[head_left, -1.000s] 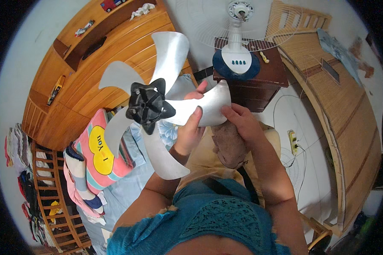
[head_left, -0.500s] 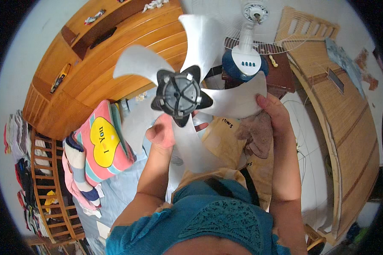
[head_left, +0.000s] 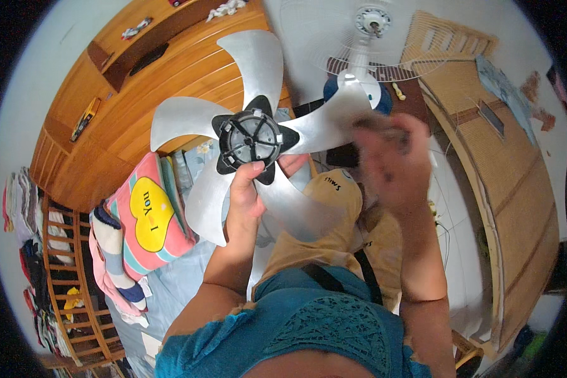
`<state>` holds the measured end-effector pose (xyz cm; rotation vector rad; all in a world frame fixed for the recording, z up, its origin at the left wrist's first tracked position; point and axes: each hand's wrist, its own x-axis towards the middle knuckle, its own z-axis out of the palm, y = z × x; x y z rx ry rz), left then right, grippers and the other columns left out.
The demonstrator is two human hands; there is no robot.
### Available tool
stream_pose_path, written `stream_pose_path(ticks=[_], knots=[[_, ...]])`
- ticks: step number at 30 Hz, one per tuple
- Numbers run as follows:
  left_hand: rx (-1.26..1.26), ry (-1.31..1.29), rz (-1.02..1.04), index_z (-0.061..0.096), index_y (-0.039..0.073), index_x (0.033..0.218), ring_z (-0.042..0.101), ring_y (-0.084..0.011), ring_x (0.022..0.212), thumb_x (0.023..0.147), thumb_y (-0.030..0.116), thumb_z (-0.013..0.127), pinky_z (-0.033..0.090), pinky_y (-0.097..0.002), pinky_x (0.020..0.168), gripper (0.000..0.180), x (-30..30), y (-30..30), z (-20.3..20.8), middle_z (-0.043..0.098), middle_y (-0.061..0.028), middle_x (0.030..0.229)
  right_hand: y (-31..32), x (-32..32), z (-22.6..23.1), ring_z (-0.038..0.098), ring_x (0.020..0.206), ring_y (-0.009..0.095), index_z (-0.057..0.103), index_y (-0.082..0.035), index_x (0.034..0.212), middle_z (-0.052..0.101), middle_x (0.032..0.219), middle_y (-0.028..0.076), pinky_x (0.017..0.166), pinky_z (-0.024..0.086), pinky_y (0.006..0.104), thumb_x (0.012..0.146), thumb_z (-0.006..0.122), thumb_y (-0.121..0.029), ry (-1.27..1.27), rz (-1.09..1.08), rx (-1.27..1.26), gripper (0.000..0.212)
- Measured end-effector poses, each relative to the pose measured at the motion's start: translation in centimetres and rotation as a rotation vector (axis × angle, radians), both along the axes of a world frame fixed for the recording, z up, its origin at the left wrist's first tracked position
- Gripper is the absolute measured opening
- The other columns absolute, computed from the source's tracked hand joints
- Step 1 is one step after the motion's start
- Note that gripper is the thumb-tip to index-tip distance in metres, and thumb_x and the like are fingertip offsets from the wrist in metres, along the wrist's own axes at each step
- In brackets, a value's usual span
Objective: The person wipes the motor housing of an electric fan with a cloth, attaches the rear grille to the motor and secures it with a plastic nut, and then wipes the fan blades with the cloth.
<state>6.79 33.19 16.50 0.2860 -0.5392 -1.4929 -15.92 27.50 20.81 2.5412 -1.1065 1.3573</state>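
A silvery fan blade (head_left: 258, 69) assembly with several wide blades and a black hub is held up in front of me, hub underside toward me. My left hand (head_left: 246, 192) grips it at the lower edge of the hub, thumb on the near side and fingers behind. Blurred by motion, my right hand (head_left: 403, 167) is at the tip of the right-hand blade, closed on a brown cloth (head_left: 381, 132) that is mostly smeared. Behind them stands a white and blue electric fan (head_left: 360, 60), its motor shaft bare and a wire grille (head_left: 416, 69) around it.
A dark red table (head_left: 412, 94) bears the fan. On the left are a bed with a wooden headboard (head_left: 189, 69), a striped pink pillow (head_left: 160, 220) and a wooden rack (head_left: 75, 283). A bamboo-matted bed frame (head_left: 504, 189) runs along the right.
The blade assembly has shifted left and tilted. My left thumb now shows on the hub's edge. My right hand has moved inward and up across the right blade's tip, with the cloth bunched there.
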Motion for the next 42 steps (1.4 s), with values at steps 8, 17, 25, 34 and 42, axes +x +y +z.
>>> stream_pose_path(ticks=[8, 17, 25, 34, 42], knots=[[-0.039, -0.001, 0.026, 0.041, -0.003, 0.122, 0.050, -0.0376, 0.110, 0.066, 0.005, 0.054, 0.032, -0.0543, 0.100, 0.058, -0.2, 0.7, -0.3, 0.054, -0.0205, 0.115, 2.6, 3.2, -0.4, 0.054, 0.088, 0.030, 0.061, -0.020, 0.101, 0.051, 0.101, 0.012, 0.069, 0.045, 0.0374, 0.074, 0.061, -0.019, 0.172, 0.250, -0.059, 0.027], [-0.015, -0.031, -0.021, 0.041, -0.003, 0.122, 0.050, -0.0420, 0.108, 0.065, 0.005, 0.053, 0.026, -0.0573, 0.103, 0.059, 1.4, 1.6, 0.1, 0.053, -0.0217, 0.115, -1.5, 0.3, -1.0, 0.053, 0.086, 0.034, 0.064, -0.015, 0.101, 0.050, 0.100, 0.016, 0.071, 0.046, 0.0390, 0.072, 0.062, -0.010, -0.075, -0.083, 0.037, 0.029], [-0.039, -0.049, 0.043, 0.040, -0.005, 0.122, 0.046, -0.0438, 0.112, 0.064, 0.006, 0.054, 0.023, -0.0571, 0.104, 0.061, 0.4, 1.4, 0.0, 0.051, -0.0221, 0.118, -0.4, 0.6, -0.4, 0.054, 0.088, 0.031, 0.062, -0.013, 0.104, 0.048, 0.103, 0.016, 0.073, 0.047, 0.0365, 0.073, 0.061, -0.004, -0.045, -0.104, 0.075, 0.033], [-0.086, -0.066, 0.055, 0.037, -0.006, 0.124, 0.042, -0.0449, 0.116, 0.063, 0.008, 0.056, 0.024, -0.0552, 0.104, 0.065, 0.6, 1.5, -0.2, 0.048, -0.0227, 0.121, 0.7, 1.7, -0.8, 0.053, 0.087, 0.036, 0.062, -0.013, 0.102, 0.049, 0.096, 0.020, 0.074, 0.046, 0.0423, 0.071, 0.060, -0.009, -0.153, -0.025, 0.189, 0.031], [0.076, 0.010, -0.037, 0.044, -0.005, 0.120, 0.043, -0.0416, 0.116, 0.076, 0.006, 0.057, 0.028, -0.0535, 0.103, 0.047, 0.3, 0.6, -0.3, 0.050, -0.0210, 0.119, 3.1, 1.5, 1.6, 0.054, 0.088, 0.034, 0.062, -0.014, 0.102, 0.050, 0.098, 0.019, 0.074, 0.047, 0.0414, 0.073, 0.057, -0.007, -0.082, 0.112, 0.270, 0.031]])
